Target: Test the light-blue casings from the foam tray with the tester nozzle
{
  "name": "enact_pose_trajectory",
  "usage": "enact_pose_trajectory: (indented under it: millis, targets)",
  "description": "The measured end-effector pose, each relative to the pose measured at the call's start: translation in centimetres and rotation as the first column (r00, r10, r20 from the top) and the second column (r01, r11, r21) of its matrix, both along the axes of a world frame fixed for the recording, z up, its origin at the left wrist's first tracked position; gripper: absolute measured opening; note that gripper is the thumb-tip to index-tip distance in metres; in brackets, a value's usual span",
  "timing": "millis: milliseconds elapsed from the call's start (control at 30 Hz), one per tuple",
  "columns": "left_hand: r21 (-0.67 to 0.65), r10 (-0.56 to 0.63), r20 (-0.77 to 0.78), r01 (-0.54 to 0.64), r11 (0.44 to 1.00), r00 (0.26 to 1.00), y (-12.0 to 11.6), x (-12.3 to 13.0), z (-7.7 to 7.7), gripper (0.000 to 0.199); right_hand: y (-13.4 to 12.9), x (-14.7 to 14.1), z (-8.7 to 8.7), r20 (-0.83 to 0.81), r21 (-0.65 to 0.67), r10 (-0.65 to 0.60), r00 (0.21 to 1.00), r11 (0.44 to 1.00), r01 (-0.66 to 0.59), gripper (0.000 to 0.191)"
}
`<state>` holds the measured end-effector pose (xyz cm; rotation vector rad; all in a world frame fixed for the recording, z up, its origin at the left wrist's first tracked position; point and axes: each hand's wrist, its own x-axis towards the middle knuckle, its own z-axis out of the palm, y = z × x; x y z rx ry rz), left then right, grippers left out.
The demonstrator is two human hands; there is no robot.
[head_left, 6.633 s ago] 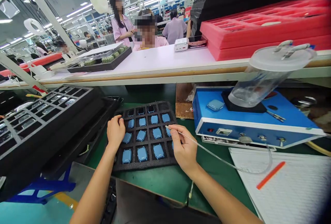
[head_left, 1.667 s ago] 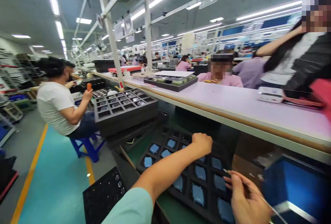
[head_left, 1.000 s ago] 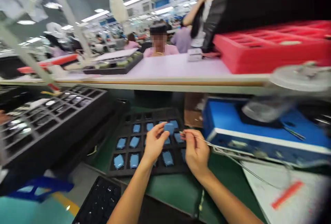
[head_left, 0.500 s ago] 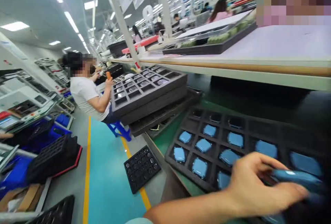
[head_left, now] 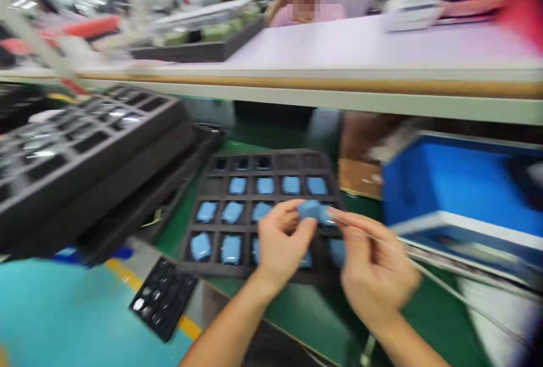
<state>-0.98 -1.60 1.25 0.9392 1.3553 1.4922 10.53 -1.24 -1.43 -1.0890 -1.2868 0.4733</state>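
Note:
My left hand (head_left: 282, 242) is closed in a pinch on a small blue rounded-square case (head_left: 309, 209), held up over a black foam tray (head_left: 250, 232). From the right, my right hand (head_left: 377, 259) meets the case's right edge with its fingertips. Its fingers are closed, but blur hides what they grip. Several similar blue pieces (head_left: 231, 249) sit in the tray's compartments below. Dark pieces (head_left: 241, 163) lie in part of the back row. My hands cover some of the front compartments.
Stacked foam trays (head_left: 139, 146) stand at the left. A blue bin (head_left: 479, 186) is on the right, and a pale cable (head_left: 462, 296) runs past my right hand. A shelf edge (head_left: 297, 87) crosses above. A smaller black tray (head_left: 163, 299) lies lower left. A person in pink sits beyond.
The view has swung right. Earlier one hand held a blue piece at the lower right; now both hands meet at a blue case above the tray.

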Motion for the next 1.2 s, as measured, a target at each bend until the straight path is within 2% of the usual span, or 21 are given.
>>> enact_pose_trajectory:
  millis: [133,367,700,1200]
  targets:
    - [0.034,-0.049,-0.043,0.051,0.998,0.998,1.8,-0.7,-0.1,0.024,1.0,0.3,0.8,-0.016,0.092,0.076,0.997,0.993,-0.074,0.017]
    - [0.083,-0.051,-0.085,0.058,0.995,0.995,1.3,-0.3,-0.2,0.025,1.3,0.0,0.5,-0.061,0.126,0.191,0.98,0.975,-0.182,0.024]
    - [0.125,-0.055,-0.117,0.069,0.99,0.992,1.6,-0.4,-0.3,0.023,1.5,0.0,0.6,-0.066,0.12,0.18,0.982,0.978,-0.171,0.024]
    - [0.106,-0.048,-0.147,0.064,0.992,0.988,1.4,-0.4,-0.2,0.023,1.3,0.1,0.5,-0.069,0.091,0.175,0.982,0.981,-0.168,0.022]
